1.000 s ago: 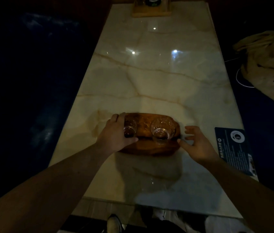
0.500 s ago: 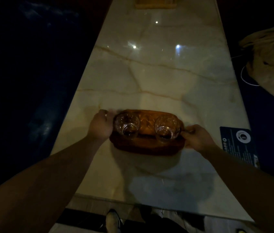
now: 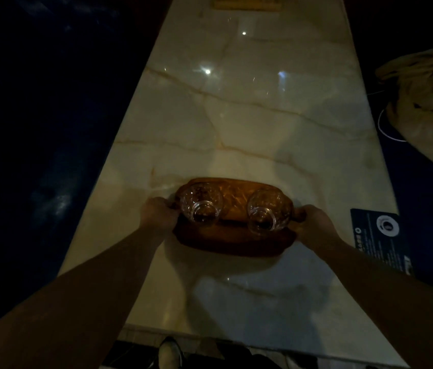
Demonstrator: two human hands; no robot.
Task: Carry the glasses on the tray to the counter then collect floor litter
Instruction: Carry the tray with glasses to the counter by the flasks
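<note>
An oval brown wooden tray point(image 3: 236, 242) is over the near half of a pale marble table point(image 3: 250, 115). Two clear cut-glass tumblers stand upright on it, one at the left end point(image 3: 201, 206) and one at the right end point(image 3: 268, 210). My left hand point(image 3: 158, 213) is closed on the tray's left end and my right hand point(image 3: 315, 222) is closed on its right end. A shadow lies on the table just below the tray; I cannot tell whether the tray is raised.
A dark printed card point(image 3: 380, 239) lies at the table's right edge, close to my right wrist. A crumpled tan cloth point(image 3: 428, 102) with a white cable sits on the dark seat to the right. A wooden holder point(image 3: 246, 2) stands at the far end. My shoe point(image 3: 168, 354) shows below the near edge.
A second ago my left hand was on the left glass and my right hand hung open beside the tray. Both hands have since closed on the tray's ends.
</note>
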